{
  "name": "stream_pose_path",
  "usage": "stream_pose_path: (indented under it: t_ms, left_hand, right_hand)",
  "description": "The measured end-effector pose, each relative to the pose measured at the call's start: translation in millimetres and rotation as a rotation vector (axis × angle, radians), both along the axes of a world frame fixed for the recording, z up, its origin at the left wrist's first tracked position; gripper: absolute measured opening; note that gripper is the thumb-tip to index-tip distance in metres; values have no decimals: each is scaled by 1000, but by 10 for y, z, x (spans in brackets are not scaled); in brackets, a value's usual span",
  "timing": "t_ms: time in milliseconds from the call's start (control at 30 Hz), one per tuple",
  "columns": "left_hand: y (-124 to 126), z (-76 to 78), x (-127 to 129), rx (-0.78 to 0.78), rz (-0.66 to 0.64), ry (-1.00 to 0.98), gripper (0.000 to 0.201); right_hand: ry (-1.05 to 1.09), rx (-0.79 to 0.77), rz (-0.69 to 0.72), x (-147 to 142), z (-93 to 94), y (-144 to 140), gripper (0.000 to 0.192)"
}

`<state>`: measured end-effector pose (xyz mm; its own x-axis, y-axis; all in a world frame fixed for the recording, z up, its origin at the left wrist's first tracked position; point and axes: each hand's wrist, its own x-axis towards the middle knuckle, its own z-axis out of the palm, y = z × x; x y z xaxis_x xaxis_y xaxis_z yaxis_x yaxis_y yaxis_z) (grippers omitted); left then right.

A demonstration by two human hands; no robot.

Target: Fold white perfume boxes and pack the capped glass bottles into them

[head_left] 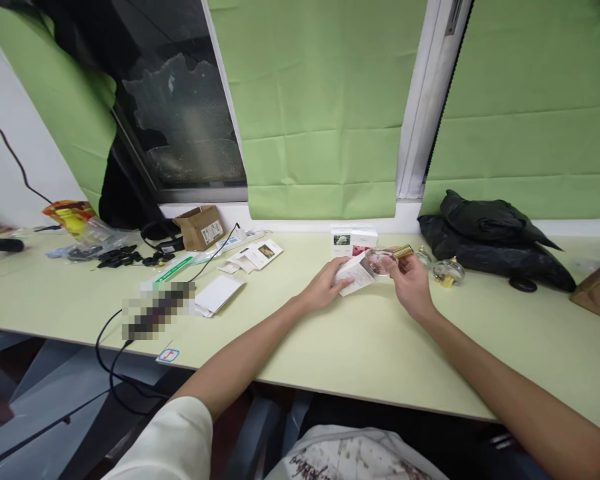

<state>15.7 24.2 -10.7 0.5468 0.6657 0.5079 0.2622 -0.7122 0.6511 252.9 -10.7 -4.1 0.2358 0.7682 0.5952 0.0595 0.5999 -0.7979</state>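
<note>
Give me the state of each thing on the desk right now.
left hand: holding the small white carton
right hand: holding the glass bottle, gold cap on
brown cardboard box: flaps open
two white boxes: upright by the wall
black bag: slumped, crumpled

On the table (330, 347), two small boxes (353, 241) stand by the wall — the held carton (356, 272) just before them, glass bottles (447, 271) to their right, the bag (490, 243) farther right, a cardboard box (200, 227) well left.
</note>
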Motion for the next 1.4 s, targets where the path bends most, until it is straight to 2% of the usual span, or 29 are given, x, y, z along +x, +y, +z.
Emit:
stream_pose_path:
  t_ms: [200, 300, 433, 600, 700, 867, 1033, 1233, 1400]
  left_hand:
    - [-35, 12, 48, -123, -78, -92, 58]
    - [-37, 12, 62, -168, -114, -138, 59]
    - [-23, -6, 75, -209, -144, -190, 56]
    - [-30, -51, 141, -285, -186, -238, 58]
    - [-57, -63, 173, -325, -185, -233, 61]
    - [-149, -3, 202, -353, -135, -209, 64]
    - [-270, 57, 269, -368, -173, -215, 66]
    - [-297, 31, 312, -350, -153, -210, 57]
    - [-277, 25, 317, -373, -165, -223, 59]
  right_hand:
    - [-25, -8, 8, 46, -48, 63, 43]
    - [-109, 5, -20, 60, -65, 76, 42]
    - [-246, 34, -125, 54, -17, 36, 40]
    - [-241, 34, -107, 18, 37, -26, 40]
    - [-284, 51, -161, -12, 63, -84, 40]
    - [-419, 121, -256, -64, 99, -211, 43]
    - [-560, 221, -269, -87, 99, -281, 54]
    - [-746, 328, -254, -81, 94, -260, 41]
    - [-734, 318, -260, -75, 76, -238, 41]
